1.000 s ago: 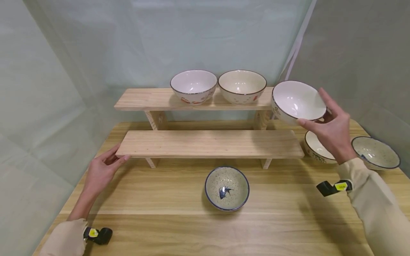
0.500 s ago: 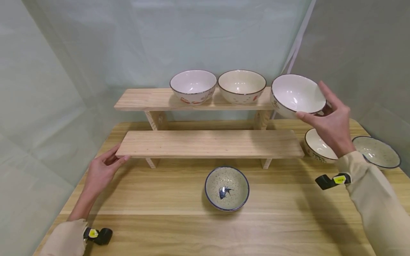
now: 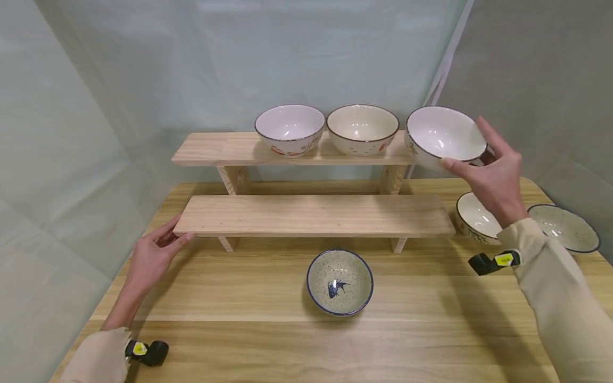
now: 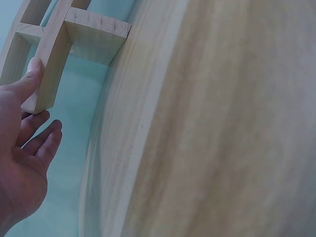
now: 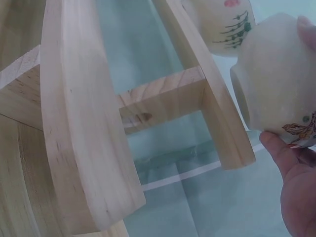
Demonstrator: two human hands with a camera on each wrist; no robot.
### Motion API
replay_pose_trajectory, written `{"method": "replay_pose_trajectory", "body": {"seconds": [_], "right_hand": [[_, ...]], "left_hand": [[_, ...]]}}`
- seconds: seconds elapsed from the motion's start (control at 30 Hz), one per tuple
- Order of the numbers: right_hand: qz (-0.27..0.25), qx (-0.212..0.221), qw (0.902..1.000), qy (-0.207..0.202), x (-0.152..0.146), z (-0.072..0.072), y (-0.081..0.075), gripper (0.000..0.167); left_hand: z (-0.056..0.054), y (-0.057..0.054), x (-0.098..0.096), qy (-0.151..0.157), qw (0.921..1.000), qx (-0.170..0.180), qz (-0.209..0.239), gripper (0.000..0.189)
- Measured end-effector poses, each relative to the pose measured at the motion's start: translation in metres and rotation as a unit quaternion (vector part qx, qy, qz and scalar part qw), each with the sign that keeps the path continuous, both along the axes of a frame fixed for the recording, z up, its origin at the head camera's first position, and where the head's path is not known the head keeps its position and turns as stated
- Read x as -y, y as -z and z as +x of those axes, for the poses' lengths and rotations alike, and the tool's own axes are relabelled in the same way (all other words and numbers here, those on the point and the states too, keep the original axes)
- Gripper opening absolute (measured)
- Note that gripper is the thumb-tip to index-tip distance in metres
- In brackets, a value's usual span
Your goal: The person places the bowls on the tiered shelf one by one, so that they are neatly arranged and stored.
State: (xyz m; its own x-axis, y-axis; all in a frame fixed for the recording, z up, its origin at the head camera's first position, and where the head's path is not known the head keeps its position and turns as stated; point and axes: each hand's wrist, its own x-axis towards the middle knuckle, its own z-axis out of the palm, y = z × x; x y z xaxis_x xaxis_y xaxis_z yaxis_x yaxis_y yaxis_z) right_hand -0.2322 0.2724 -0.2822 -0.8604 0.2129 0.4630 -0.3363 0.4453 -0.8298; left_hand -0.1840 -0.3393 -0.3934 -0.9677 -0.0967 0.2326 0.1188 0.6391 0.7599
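My right hand (image 3: 498,181) grips a white bowl (image 3: 445,133) with a dark rim, thumb low on its near side. The bowl tilts in the air at the right end of the upper shelf board (image 3: 215,149). In the right wrist view, its foot and a painted flower show on the bowl (image 5: 276,84), close beside the board's end. My left hand (image 3: 153,258) holds the left end of the lower shelf board (image 3: 306,215), its thumb on the front edge in the left wrist view. Two bowls stand on the upper board: a white bowl (image 3: 289,127) and a cream bowl (image 3: 362,127).
A speckled blue-rimmed bowl (image 3: 340,282) with a blue fish sits on the table (image 3: 239,330) before the shelf. Right of the shelf are a cream bowl (image 3: 474,215), partly behind my right wrist, and another speckled bowl (image 3: 565,227). Pale sheeting (image 3: 306,53) hangs behind.
My right hand has raised the white bowl a little, level with the upper board's right end. My left hand and the standing bowls have stayed put.
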Motion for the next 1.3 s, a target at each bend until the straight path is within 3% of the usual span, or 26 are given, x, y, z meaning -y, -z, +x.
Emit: {"method": "replay_pose_trajectory", "body": {"seconds": [0.83,1.3], "right_hand": [[-0.017,0.021,0.9995,0.015,0.006,-0.018,-0.005,0.09],[-0.025,0.024,0.9988,0.033,0.013,-0.02,-0.006,0.091]], "left_hand": [[-0.002,0.001,0.001,-0.005,0.9999,0.01,0.007,0.069],[-0.001,0.001,0.001,-0.009,0.9999,0.009,0.001,0.07]]}}
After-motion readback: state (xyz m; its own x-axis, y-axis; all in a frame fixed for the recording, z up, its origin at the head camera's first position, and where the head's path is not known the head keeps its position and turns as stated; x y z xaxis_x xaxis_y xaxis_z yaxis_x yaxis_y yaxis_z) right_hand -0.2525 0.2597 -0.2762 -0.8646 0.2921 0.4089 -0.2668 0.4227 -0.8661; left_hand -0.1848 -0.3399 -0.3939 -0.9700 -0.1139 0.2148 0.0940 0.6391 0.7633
